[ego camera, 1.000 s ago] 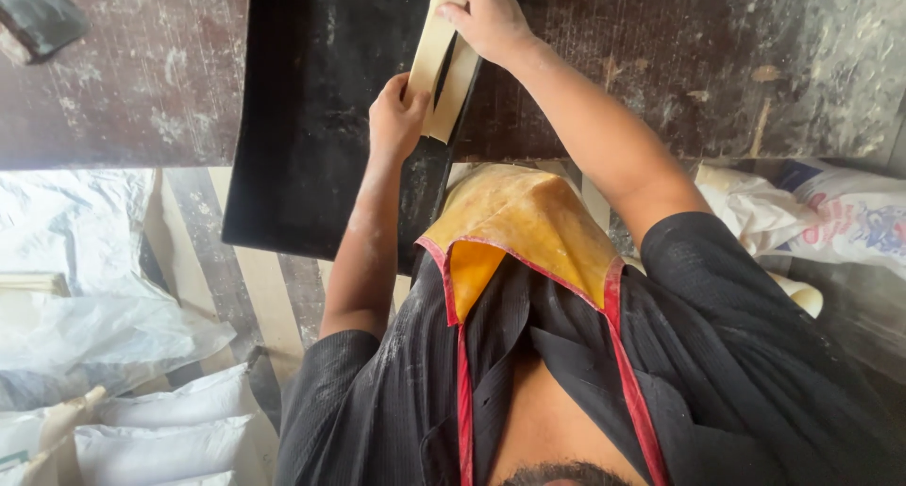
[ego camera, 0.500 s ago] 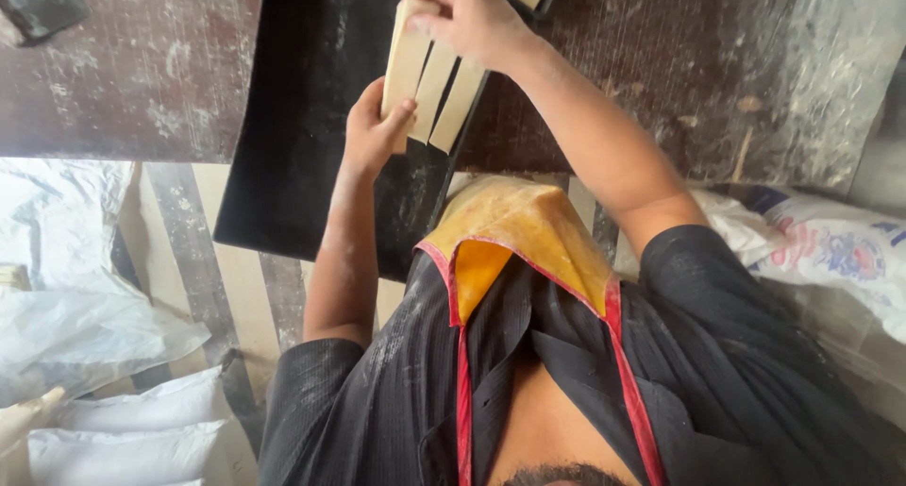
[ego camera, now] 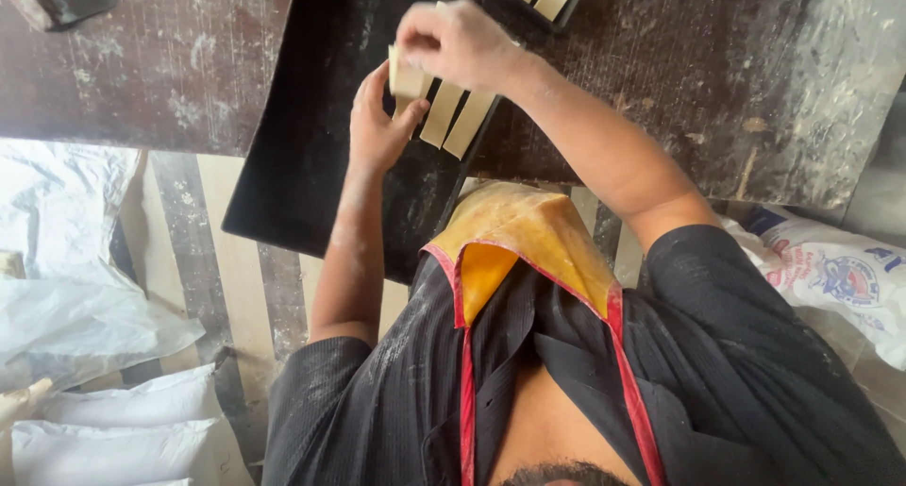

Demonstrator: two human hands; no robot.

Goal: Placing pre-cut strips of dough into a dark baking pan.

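Your right hand (ego camera: 458,42) and left hand (ego camera: 377,123) pinch one pale dough strip (ego camera: 406,78) between their fingers; more strips (ego camera: 456,118) lie just beside, on the black tray (ego camera: 311,156).

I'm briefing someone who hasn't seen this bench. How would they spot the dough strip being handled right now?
Find the black tray hanging over the edge of the dark, floury table. Pale dough strips lie side by side on it. The handled strip is the leftmost, the only one lifted, pinched between the left hand and right hand.
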